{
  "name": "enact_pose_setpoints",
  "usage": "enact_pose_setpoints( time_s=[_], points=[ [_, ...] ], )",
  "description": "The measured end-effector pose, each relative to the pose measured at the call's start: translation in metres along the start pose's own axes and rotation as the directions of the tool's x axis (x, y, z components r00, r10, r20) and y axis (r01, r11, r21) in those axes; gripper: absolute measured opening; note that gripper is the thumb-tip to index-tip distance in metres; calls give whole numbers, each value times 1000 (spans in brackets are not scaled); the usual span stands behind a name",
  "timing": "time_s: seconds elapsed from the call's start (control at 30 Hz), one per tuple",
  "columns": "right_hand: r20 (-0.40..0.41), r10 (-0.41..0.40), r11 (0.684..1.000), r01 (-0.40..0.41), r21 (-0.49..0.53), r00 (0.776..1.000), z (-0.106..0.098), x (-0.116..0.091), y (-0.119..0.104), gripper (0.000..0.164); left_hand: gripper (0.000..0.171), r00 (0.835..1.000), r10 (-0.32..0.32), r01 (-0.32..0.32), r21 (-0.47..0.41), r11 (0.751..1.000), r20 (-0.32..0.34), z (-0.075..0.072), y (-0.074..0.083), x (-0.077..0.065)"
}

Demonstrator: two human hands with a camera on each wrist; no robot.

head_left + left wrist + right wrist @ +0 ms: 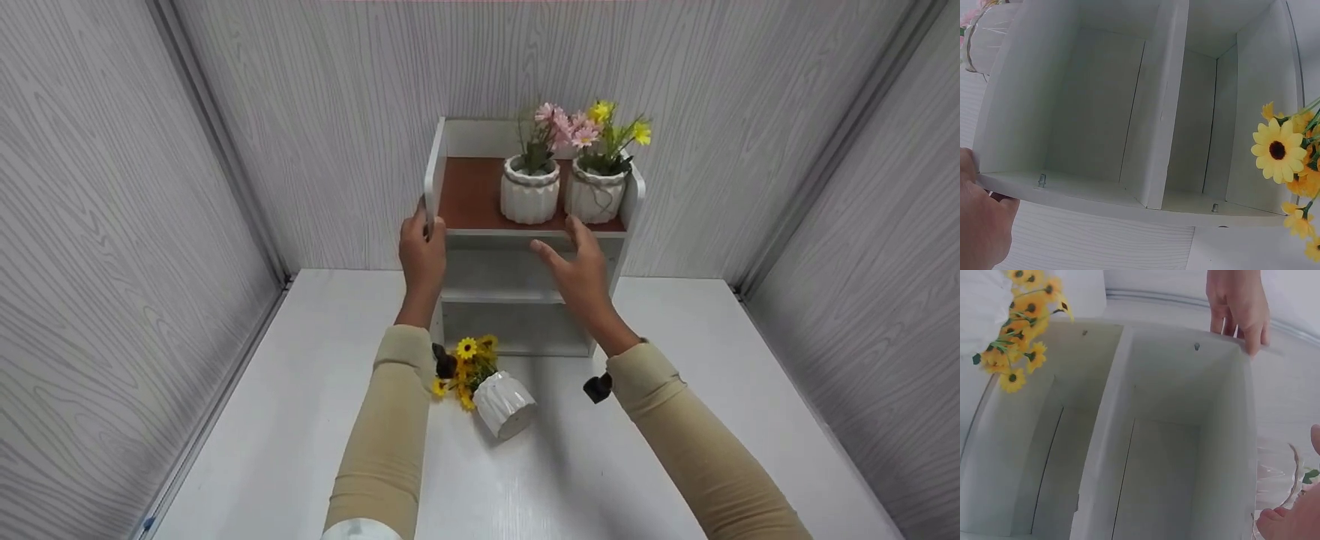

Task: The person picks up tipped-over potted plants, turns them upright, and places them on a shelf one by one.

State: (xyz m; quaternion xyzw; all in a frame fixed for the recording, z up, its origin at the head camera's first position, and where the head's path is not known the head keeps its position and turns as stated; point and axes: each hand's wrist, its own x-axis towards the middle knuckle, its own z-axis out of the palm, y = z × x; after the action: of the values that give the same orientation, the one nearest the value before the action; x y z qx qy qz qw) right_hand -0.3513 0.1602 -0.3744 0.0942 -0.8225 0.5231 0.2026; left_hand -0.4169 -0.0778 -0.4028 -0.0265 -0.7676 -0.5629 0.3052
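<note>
A small white shelf (517, 330) with a brown top board (469, 191) stands against the back wall. My left hand (424, 255) grips the front edge of its left side panel, thumb on the inner side. In the right wrist view the fingers of that left hand (1239, 309) wrap over the panel. My right hand (585, 281) is held before the top board's front edge, thumb and fingers spread, holding nothing. Just beyond it are two white ribbed pots, one with pink flowers (530, 195) and one with yellow flowers (596, 196). Whether the fingertips touch the right pot I cannot tell.
On the white table (315, 420), in front of the shelf, a white pot (504, 405) lies on its side with its yellow sunflower-like blooms (466, 349) pointing left. Grey wood-grain walls (315, 97) enclose the table at the back and both sides.
</note>
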Motion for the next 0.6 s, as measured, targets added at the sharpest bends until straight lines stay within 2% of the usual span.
enact_pose_setpoints(
  time_s=[0.1,0.3,0.43,0.6],
  points=[
    [38,-5,1000,5,-16,999,-1,-16,4,90,51,1000,-2,2,1,1000,-5,1,0,0],
    [112,0,991,15,-131,994,4,-54,23,86,51,1000,5,-5,-2,1000,3,1,1,0],
    [166,48,982,-16,-190,985,13,-81,40,88,51,1000,8,-8,-6,1000,2,-1,0,0],
    [197,116,973,-71,-221,974,24,-108,57,91,51,1000,8,-7,-12,1000,7,-1,-1,0]
  ],
)
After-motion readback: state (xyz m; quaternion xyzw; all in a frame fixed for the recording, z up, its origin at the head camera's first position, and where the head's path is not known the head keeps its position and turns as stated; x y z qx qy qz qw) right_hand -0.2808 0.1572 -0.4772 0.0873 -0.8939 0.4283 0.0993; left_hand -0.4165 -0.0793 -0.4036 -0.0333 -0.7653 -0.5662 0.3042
